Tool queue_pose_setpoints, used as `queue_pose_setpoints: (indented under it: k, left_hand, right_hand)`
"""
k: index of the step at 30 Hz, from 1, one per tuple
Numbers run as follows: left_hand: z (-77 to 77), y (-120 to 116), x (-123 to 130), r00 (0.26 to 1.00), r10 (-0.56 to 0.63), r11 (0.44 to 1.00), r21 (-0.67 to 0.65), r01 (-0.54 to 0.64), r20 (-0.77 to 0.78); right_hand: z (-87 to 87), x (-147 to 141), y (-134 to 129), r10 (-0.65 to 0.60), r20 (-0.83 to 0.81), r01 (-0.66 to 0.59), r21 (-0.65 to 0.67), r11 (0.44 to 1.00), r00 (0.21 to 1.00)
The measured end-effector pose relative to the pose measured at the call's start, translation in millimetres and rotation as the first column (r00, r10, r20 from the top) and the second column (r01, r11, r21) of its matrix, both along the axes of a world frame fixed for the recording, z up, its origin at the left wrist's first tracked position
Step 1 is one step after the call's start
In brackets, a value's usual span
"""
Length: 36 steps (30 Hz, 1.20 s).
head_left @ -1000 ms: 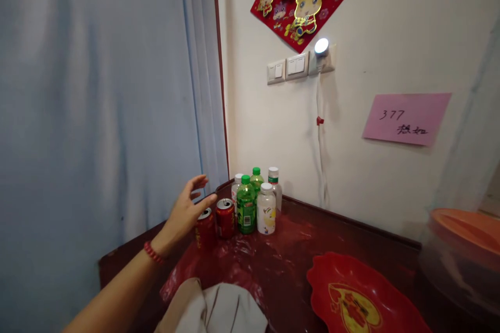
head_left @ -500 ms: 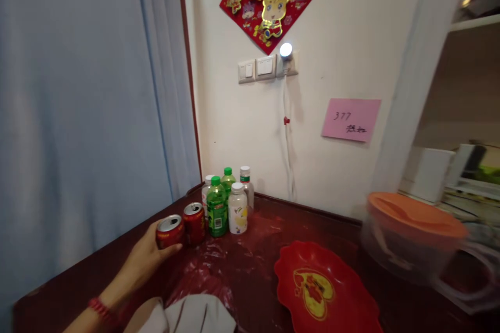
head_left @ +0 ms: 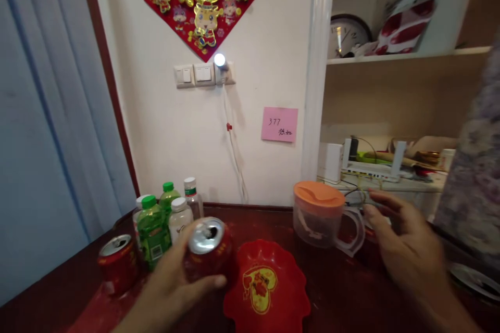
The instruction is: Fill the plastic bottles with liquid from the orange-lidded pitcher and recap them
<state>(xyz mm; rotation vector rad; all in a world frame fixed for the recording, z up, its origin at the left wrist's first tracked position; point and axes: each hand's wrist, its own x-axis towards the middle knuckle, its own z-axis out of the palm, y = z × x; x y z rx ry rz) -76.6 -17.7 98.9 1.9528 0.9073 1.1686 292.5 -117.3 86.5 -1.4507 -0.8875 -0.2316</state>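
Note:
My left hand [head_left: 170,283] is wrapped round an opened red drink can [head_left: 211,263], held upright beside the left rim of a red scalloped tray [head_left: 289,270]. A second red can [head_left: 117,265] stands on the table left of my wrist. Behind that arm are green-capped bottles [head_left: 154,229] and a white-capped bottle [head_left: 180,218]. On the right, my right hand [head_left: 410,250] is raised with its fingers apart and holds nothing. Closest to it is the handle of a clear pitcher with an orange lid [head_left: 318,195].
The dark red table [head_left: 332,291] meets a wall with switches and a plugged-in light [head_left: 220,60], whose cable hangs down. A silvery rounded top [head_left: 478,281] shows at the lower right. Shelves with a router [head_left: 371,169] stand at the right, a blue curtain [head_left: 42,140] at the left.
My left hand has lifted the can off the table and carried it towards the tray. My right hand has come into view. The camera has turned to the right.

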Motion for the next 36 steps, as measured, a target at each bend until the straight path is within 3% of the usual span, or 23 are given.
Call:
queue_pose_setpoints:
  k: [3,5,10,14,20,28,33,36]
  left_hand:
    - [-24.5,6.2,51.9,0.967,-0.256,0.959,-0.128,0.253,-0.004]
    - [-45.1,13.5,70.8,0.950,-0.311,0.945,-0.122,0.304,-0.037]
    - [-89.6,30.3,80.2,0.942,-0.313,0.948,-0.097,0.303,-0.123]
    - [-102.0,34.7,78.9,0.946,-0.267,0.962,-0.109,0.250,-0.185]
    - [-103.1,34.8,77.2,0.928,-0.354,0.932,-0.123,0.340,-0.114]
    - [-110.6,32.6,74.5,0.940,-0.292,0.950,-0.163,0.265,-0.174]
    - [-101.3,25.9,74.7,0.952,-0.282,0.944,-0.211,0.252,-0.123]
    - [-95.2,21.6,74.4,0.949,-0.297,0.935,-0.233,0.267,-0.105]
  right_hand:
    - [-32.0,11.7,27.7,0.066,-0.206,-0.067,0.004,0.998,0.976]
    - [-51.6,15.1,40.9,0.147,-0.331,-0.139,0.048,0.989,0.932]
    - [-82.1,10.2,53.7,0.307,-0.496,-0.225,0.219,0.949,0.812]
    - [-91.3,3.8,54.9,0.341,-0.556,-0.173,0.333,0.927,0.758]
    - [-87.0,-0.8,51.7,0.405,-0.613,-0.148,0.426,0.893,0.678]
    - [-64.9,12.8,35.9,0.331,-0.699,-0.060,0.382,0.922,0.634]
    - [-42.8,16.1,23.9,0.359,-0.714,-0.138,0.349,0.927,0.602]
    - [-31.1,12.9,16.5,0.397,-0.675,-0.201,0.353,0.914,0.621]
